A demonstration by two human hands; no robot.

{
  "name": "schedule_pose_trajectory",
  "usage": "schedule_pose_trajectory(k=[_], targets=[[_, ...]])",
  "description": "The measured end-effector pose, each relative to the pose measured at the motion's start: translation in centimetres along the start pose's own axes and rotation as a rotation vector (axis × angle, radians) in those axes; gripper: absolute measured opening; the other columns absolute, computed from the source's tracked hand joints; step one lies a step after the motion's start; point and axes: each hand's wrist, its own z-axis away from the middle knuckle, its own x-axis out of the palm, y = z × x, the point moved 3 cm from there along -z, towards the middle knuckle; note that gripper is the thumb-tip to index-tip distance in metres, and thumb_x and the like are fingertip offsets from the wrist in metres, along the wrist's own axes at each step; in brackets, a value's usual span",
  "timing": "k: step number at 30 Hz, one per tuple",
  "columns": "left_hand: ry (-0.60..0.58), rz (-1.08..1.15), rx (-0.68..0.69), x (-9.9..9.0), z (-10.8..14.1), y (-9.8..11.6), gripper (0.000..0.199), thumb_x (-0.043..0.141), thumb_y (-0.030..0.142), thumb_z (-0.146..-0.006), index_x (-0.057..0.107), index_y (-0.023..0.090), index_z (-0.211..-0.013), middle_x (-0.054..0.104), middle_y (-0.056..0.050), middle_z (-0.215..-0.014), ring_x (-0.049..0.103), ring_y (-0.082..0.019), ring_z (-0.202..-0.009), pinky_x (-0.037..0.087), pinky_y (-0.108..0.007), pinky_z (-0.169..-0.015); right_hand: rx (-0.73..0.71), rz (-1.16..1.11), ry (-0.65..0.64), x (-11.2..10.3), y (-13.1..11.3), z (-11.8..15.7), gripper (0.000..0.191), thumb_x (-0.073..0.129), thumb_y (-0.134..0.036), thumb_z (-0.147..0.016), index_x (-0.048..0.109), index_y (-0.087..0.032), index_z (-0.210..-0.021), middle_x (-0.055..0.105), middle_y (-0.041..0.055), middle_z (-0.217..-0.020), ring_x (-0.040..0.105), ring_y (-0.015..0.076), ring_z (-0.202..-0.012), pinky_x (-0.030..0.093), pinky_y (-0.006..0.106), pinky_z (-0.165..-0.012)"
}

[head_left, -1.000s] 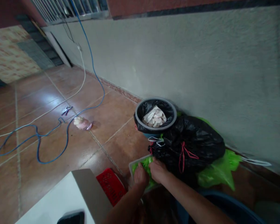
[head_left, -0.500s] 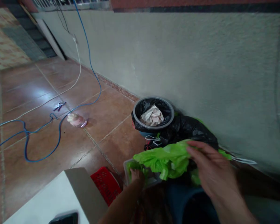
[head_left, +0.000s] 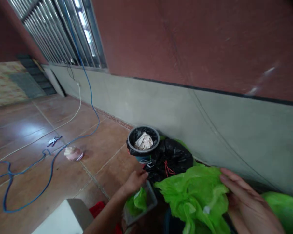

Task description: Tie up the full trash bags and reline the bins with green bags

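A crumpled, thin green plastic bag [head_left: 195, 191] hangs from my right hand [head_left: 251, 198], its right edge pinched between thumb and fingers. It spreads leftward over a dark blue bucket [head_left: 168, 221], mostly hidden below. My left hand [head_left: 136, 180] is at the far rim of a clear plastic container [head_left: 151, 201], fingers curled together; what they hold, if anything, cannot be made out. More crumpled green plastic [head_left: 138, 203] lies inside that container, with a whitish patch on it.
A lined trash bin [head_left: 144, 139] holding crumpled paper stands by the wall, beside a tied black garbage bag [head_left: 177, 159]. Another green bag [head_left: 285, 208] bulges at right. A white box [head_left: 61, 219], red plastic item [head_left: 97, 208] and blue cable [head_left: 52, 165] are at left.
My left hand has come up out of the container to its far rim. My right hand has moved right and lower in view with the green bag, which spreads wider. The view has tilted up.
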Motion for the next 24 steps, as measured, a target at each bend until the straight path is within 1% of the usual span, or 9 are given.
schedule_pose_trajectory(k=[3,6,8,10,12,15,17,20,24], targets=[[-0.036,0.215,0.312,0.0,5.5,9.0,0.047,0.050,0.054,-0.083,0.060,0.015,-0.109,0.065,-0.007,-0.101,0.058,-0.018,-0.094,0.045,-0.030,-0.085,-0.006,-0.076,-0.054,-0.8,-1.5,2.1,0.058,0.082,-0.037,-0.053,0.064,-0.024,-0.106,0.072,0.0067,-0.102,0.069,0.0255,-0.083,0.057,0.033,-0.062],[-0.218,0.200,0.462,3.5,11.9,15.6,0.054,0.067,0.045,-0.075,0.054,0.020,-0.121,0.062,-0.007,-0.115,0.056,-0.019,-0.102,0.045,-0.029,-0.088,-0.027,-0.119,-0.121,-2.0,-2.3,4.6,0.057,0.081,-0.037,-0.057,0.063,-0.022,-0.110,0.071,0.0067,-0.103,0.068,0.0243,-0.086,0.056,0.032,-0.066],[-0.314,0.135,0.541,6.9,15.1,18.1,0.063,0.072,0.036,-0.069,0.050,0.021,-0.126,0.062,-0.006,-0.116,0.056,-0.020,-0.102,0.044,-0.028,-0.089,-0.037,-0.128,-0.161,-2.8,-2.5,6.4,0.059,0.080,-0.037,-0.060,0.062,-0.021,-0.114,0.071,0.0069,-0.103,0.068,0.0231,-0.087,0.055,0.032,-0.069],[-0.313,0.111,0.547,9.9,16.8,18.9,0.056,0.068,0.026,-0.071,0.050,0.020,-0.124,0.064,-0.004,-0.108,0.059,-0.018,-0.094,0.045,-0.026,-0.082,-0.058,-0.128,-0.202,-3.7,-2.6,8.0,0.061,0.079,-0.037,-0.062,0.060,-0.020,-0.118,0.071,0.0058,-0.101,0.067,0.0210,-0.087,0.053,0.031,-0.071],[-0.251,0.108,0.537,12.3,17.3,18.4,0.040,0.056,0.015,-0.074,0.055,0.018,-0.113,0.065,-0.003,-0.099,0.059,-0.015,-0.086,0.044,-0.024,-0.076,-0.096,-0.122,-0.227,-5.0,-2.7,9.0,0.064,0.079,-0.037,-0.063,0.059,-0.020,-0.121,0.070,0.0032,-0.092,0.065,0.0193,-0.085,0.051,0.030,-0.072],[-0.132,0.074,0.491,14.1,16.8,16.5,0.019,0.045,0.012,-0.076,0.060,0.016,-0.086,0.063,-0.001,-0.082,0.056,-0.013,-0.076,0.041,-0.021,-0.067,-0.195,-0.075,-0.171,-8.3,-2.8,9.1,0.069,0.079,-0.038,-0.060,0.058,-0.019,-0.123,0.067,-0.0014,-0.076,0.063,0.0173,-0.076,0.048,0.029,-0.070],[-0.030,0.029,0.469,14.1,16.4,15.4,0.015,0.045,0.019,-0.079,0.059,0.016,-0.077,0.056,0.001,-0.069,0.049,-0.012,-0.066,0.036,-0.021,-0.059,-0.260,-0.031,-0.093,-11.0,-2.6,8.5,0.068,0.078,-0.040,-0.059,0.060,-0.016,-0.121,0.064,-0.0023,-0.070,0.060,0.0162,-0.070,0.047,0.029,-0.069],[0.035,0.023,0.448,13.3,16.5,14.6,0.024,0.046,0.032,-0.083,0.058,0.015,-0.071,0.048,0.003,-0.061,0.043,-0.011,-0.059,0.031,-0.021,-0.055,-0.284,0.049,-0.027,-14.6,-2.2,7.4,0.066,0.074,-0.045,-0.061,0.061,-0.014,-0.118,0.067,0.0011,-0.076,0.061,0.0179,-0.071,0.047,0.031,-0.069],[0.100,0.004,0.451,12.1,17.7,14.9,0.028,0.048,0.038,-0.083,0.058,0.015,-0.071,0.048,0.002,-0.062,0.042,-0.011,-0.060,0.031,-0.021,-0.056,-0.371,0.353,0.006,-17.6,-2.0,6.1,0.060,0.066,-0.045,-0.065,0.061,-0.013,-0.116,0.069,0.0055,-0.085,0.063,0.0218,-0.076,0.049,0.036,-0.074]])
